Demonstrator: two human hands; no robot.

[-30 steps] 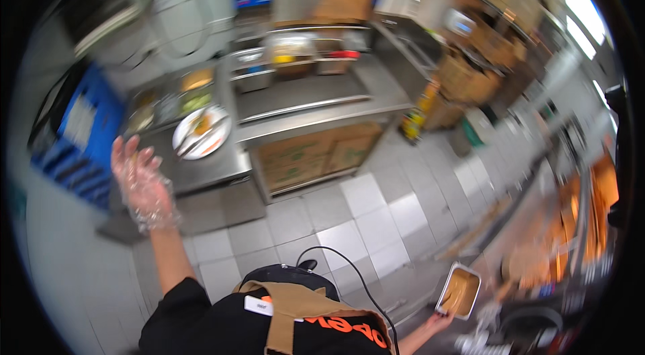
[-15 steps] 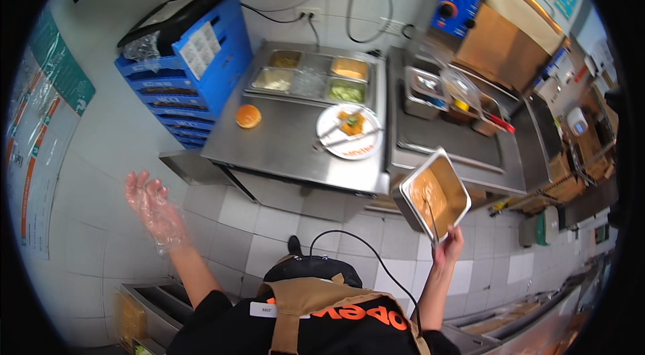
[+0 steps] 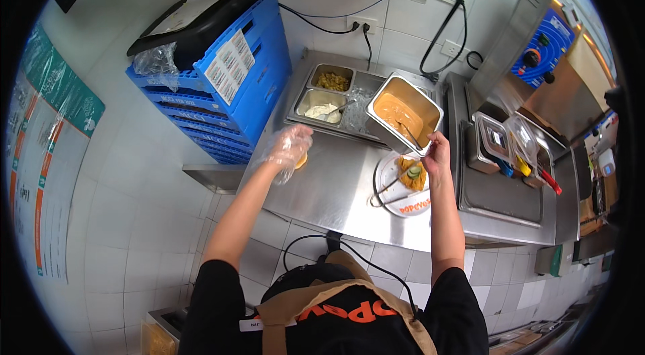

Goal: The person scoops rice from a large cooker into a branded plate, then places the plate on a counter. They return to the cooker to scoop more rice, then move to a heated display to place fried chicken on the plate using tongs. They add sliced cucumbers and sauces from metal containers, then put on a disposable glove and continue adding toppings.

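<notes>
My left hand (image 3: pixel 289 146), in a clear plastic glove, is at the left of the steel counter, its fingers curled around a bun (image 3: pixel 302 161). Most of the bun is hidden behind the hand. My bare right hand (image 3: pixel 437 153) grips the near corner of a deep steel pan (image 3: pixel 384 132), tilted above the counter. Orange sauce (image 3: pixel 402 116) lies in it with a spoon (image 3: pixel 409 134) whose handle leans toward my fingers. Below the pan, a white plate (image 3: pixel 390 202) bears breaded food topped with green slices (image 3: pixel 412 176), beside tongs (image 3: pixel 383 195).
Set into the counter are a pan of chopped pickles (image 3: pixel 333 81) and a pan of white sauce with a spoon (image 3: pixel 323 107). Stacked blue crates (image 3: pixel 259 79) stand at left. Right of the counter, a steel tray (image 3: pixel 504 197) bears containers and red-handled tongs (image 3: pixel 551 182).
My left hand has come from the left, over the floor, onto the bun. My right hand has carried the sauce pan up and forward over the counter. The view has shifted closer.
</notes>
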